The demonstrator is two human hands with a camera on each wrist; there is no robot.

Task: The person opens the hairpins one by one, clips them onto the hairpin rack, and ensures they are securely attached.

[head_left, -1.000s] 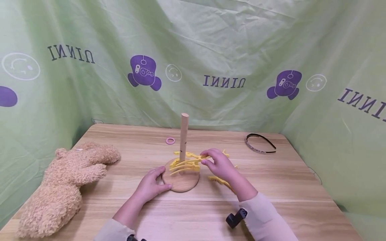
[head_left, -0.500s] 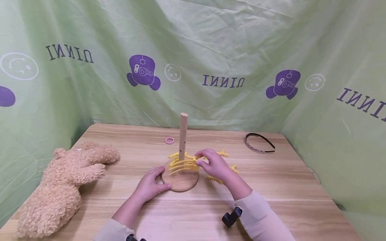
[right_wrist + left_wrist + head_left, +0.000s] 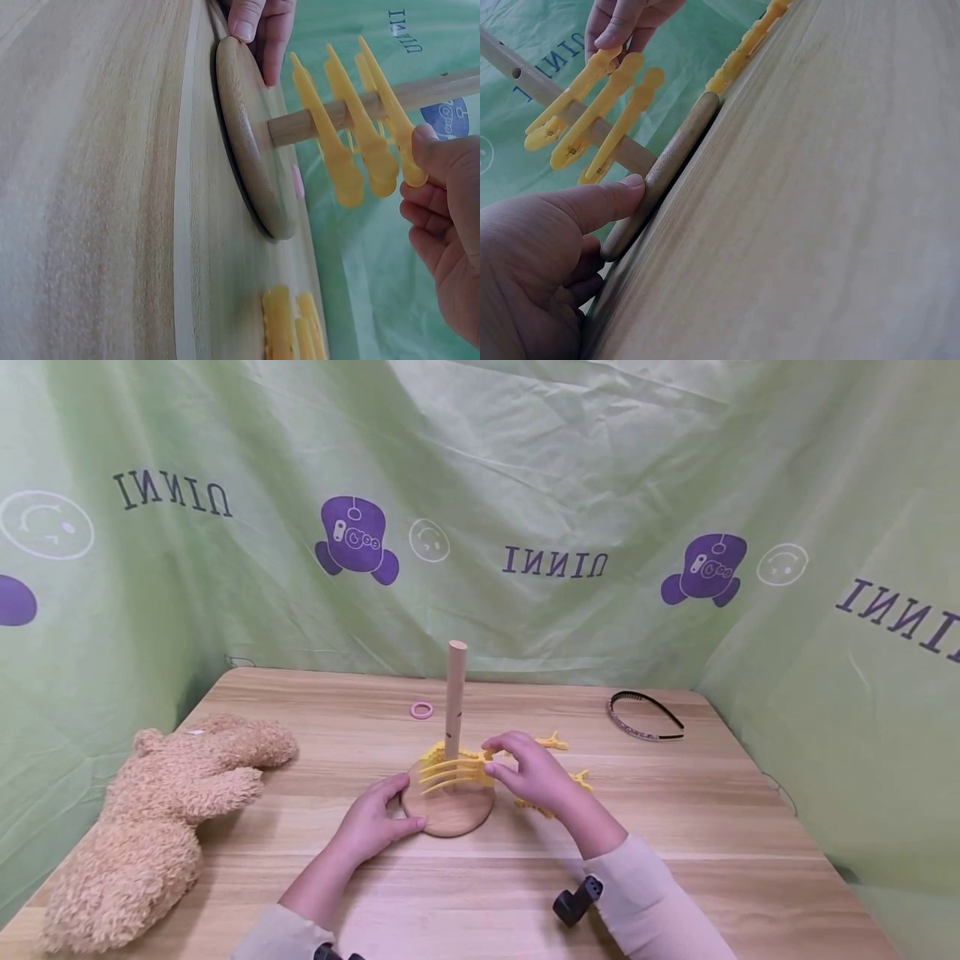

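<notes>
A wooden stand with a round base [image 3: 452,818] and an upright post [image 3: 456,693] is near the table's middle. My left hand [image 3: 371,822] grips the base's left edge, its thumb [image 3: 604,204] on the rim. Three yellow hair clips are on the lower post, one above another: a lowest clip [image 3: 328,139], a middle clip [image 3: 358,120] and a top clip [image 3: 391,101]. My right hand [image 3: 534,771] pinches the top clip's end between thumb and fingers. In the head view this hand partly hides the clips' right ends.
More yellow clips [image 3: 553,742] lie on the table right of the stand, partly behind my right hand. A pink ring [image 3: 422,711] and a black headband [image 3: 645,717] lie farther back. A brown plush toy [image 3: 165,827] is at left; green cloth [image 3: 480,485] surrounds the table.
My right hand has moved slightly left with the pinched clip, which is now around the post and lined up over the lower ones. My left hand keeps its hold on the base.
</notes>
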